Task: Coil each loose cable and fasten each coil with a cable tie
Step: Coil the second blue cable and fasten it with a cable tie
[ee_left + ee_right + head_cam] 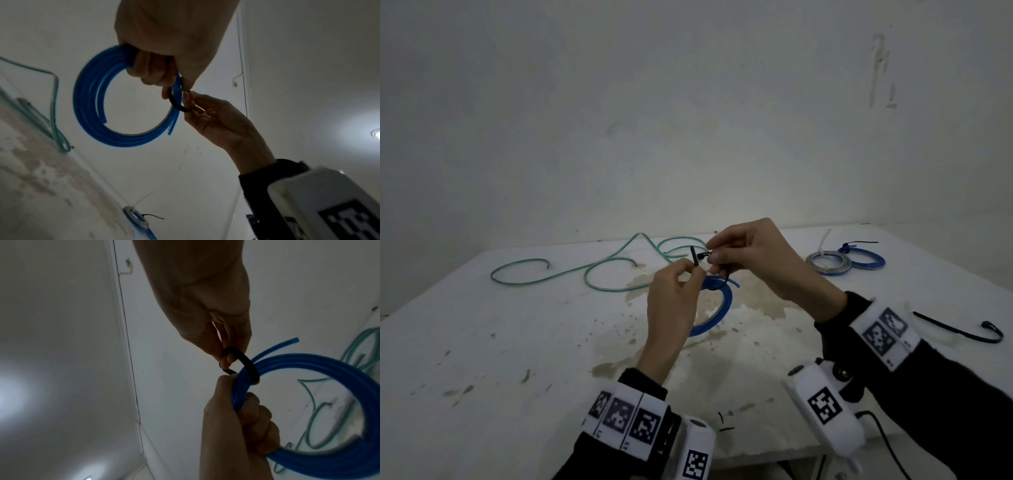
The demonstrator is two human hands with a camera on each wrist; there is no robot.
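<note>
A blue cable coil (719,308) hangs above the table, and my left hand (693,270) grips its upper part with curled fingers. A black cable tie (727,275) loops around the coil's strands beside that grip. One end of the tie sticks up past my left thumb. My right hand (712,255) pinches the tie's other end between thumb and fingertips. The left wrist view shows the blue coil (92,100) and the tie (177,105) wrapped round it. In the right wrist view the tie (247,363) arches over the blue coil (329,366).
A loose green cable (585,270) sprawls across the back left of the white, stained table (500,342). Two tied coils, one grey-white (828,263) and one blue (866,258), lie at the back right. A spare black cable tie (962,330) lies by my right wrist.
</note>
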